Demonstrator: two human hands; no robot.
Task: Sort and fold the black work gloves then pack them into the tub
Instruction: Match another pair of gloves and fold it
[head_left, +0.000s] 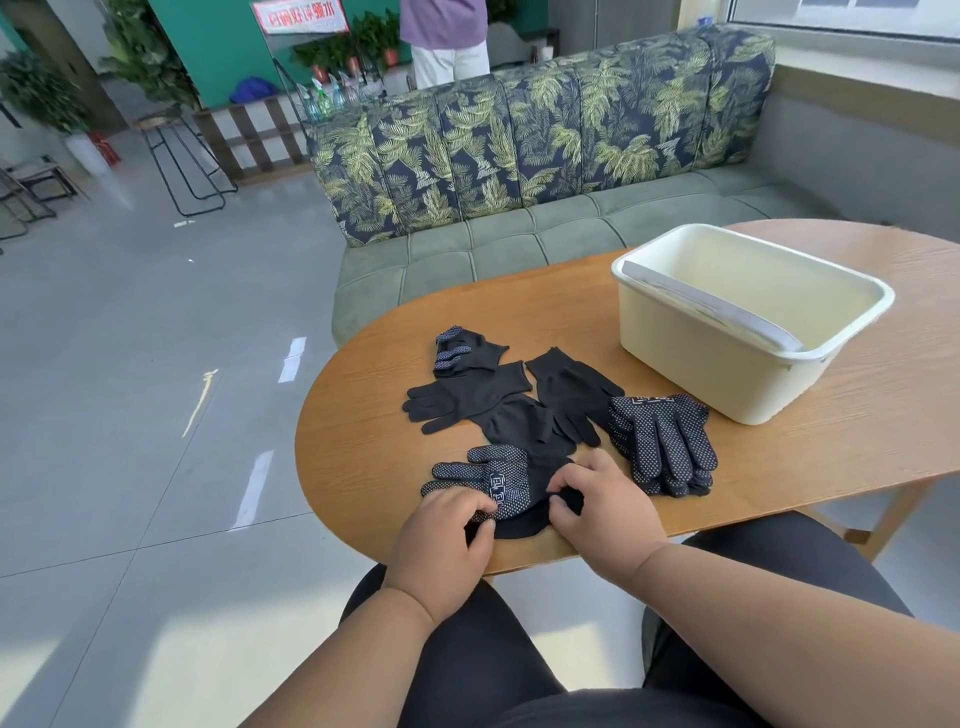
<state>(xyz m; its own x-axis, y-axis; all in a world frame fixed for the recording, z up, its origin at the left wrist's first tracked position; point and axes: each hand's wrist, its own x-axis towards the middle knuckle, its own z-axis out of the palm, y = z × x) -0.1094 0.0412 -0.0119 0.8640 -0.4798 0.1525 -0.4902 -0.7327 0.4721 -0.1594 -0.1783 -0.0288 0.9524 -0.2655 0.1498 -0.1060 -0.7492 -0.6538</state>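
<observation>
from my feed, the biggest thing is the sofa (545, 156), leaf-print back and green seat, running behind the wooden table (857, 441). on the table's far right sits the cream tub (727, 374), with a pale flat insert leaning along its near inner wall; i can't see any gloves inside it. just in front of the tub's near corner is a neat stack of dotted gloves (662, 444), fingers pointing toward me. to the left of that stack lie plain black gloves (519, 405), loosely overlapping each other, and beyond them, well apart from the tub, a small folded dotted glove (462, 351). closest to the table's near edge is a single dotted glove (485, 480), lying on black fabric with its fingers pointing left. my left hand (447, 530) has its fingers curled down on that glove's cuff end, pinching it. my right hand (602, 501) is beside it, fingers curled into the black fabric at the same cuff, gripping it. both hands are nearly touching.
</observation>
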